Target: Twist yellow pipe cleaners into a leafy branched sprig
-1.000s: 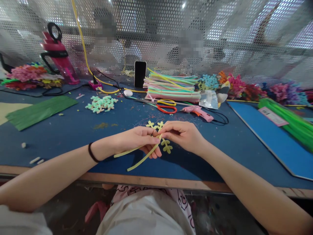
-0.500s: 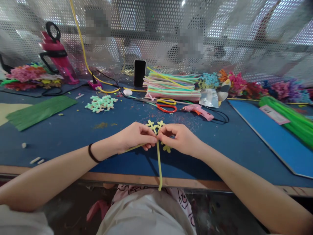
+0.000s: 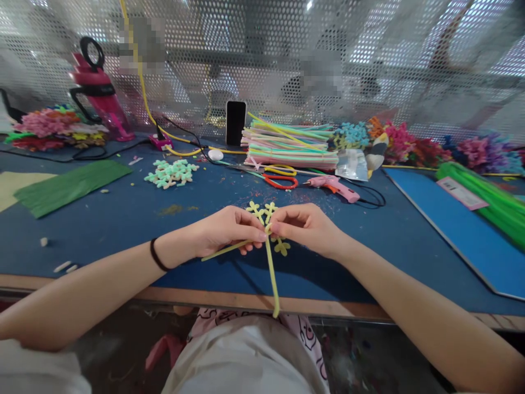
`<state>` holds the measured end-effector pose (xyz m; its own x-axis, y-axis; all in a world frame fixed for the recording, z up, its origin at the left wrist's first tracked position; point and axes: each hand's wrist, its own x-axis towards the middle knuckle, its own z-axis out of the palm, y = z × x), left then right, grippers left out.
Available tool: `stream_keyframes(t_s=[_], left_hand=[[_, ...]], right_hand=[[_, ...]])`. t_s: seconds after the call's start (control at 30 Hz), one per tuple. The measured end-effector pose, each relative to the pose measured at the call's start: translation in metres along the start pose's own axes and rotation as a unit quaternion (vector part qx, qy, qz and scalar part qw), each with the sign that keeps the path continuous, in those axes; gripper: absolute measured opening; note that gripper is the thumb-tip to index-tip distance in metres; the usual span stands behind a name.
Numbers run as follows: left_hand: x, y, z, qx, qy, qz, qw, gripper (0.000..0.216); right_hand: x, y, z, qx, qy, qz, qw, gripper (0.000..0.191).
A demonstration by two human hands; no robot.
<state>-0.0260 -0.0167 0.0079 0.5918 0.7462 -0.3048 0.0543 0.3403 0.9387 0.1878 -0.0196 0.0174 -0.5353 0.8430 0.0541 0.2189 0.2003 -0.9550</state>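
Observation:
My left hand (image 3: 235, 232) pinches a pale yellow pipe cleaner (image 3: 272, 279) near its bend. One end hangs down past the table's front edge; another yellow length sticks out to the left below my palm. At the bend, my right hand (image 3: 305, 227) has thumb and forefinger closed on the same pipe cleaner, where a small loop shows. Just beyond my fingertips is a yellow snowflake shape (image 3: 255, 210) made of pipe cleaner, with several rounded lobes. Its lower lobe (image 3: 282, 246) shows under my right hand; its middle is hidden by my fingers.
Behind lie red-handled scissors (image 3: 280, 182), a pink glue gun (image 3: 334, 187) and a pastel pipe-cleaner bundle (image 3: 291, 145). A mint snowflake (image 3: 170, 173) rests left of centre. A blue board (image 3: 459, 230) and green pipe cleaners (image 3: 484, 202) are at right; a pink bottle (image 3: 102, 96) stands back left.
My right hand has shifted slightly right and opened a small loop at the bend into view. The hanging end has swung a little to the right.

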Motion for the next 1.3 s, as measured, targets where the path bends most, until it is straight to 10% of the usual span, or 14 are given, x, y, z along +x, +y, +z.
stream_keyframes(t_s=[0.7, 1.1, 1.3], left_hand=[[-0.001, -0.001, 0.003, -0.047, -0.038, -0.05, 0.997, 0.016], [0.002, -0.003, 0.01, 0.012, 0.05, 0.018, 0.999, 0.014], [-0.001, 0.0, 0.012, -0.012, 0.017, 0.043, 0.999, 0.011]], right_hand=[[-0.001, 0.005, 0.002, 0.055, -0.073, -0.029, 0.995, 0.019], [0.001, 0.0, 0.009, -0.046, 0.058, 0.015, 0.997, 0.023], [0.001, 0.003, 0.004, 0.046, 0.003, 0.003, 0.999, 0.025]])
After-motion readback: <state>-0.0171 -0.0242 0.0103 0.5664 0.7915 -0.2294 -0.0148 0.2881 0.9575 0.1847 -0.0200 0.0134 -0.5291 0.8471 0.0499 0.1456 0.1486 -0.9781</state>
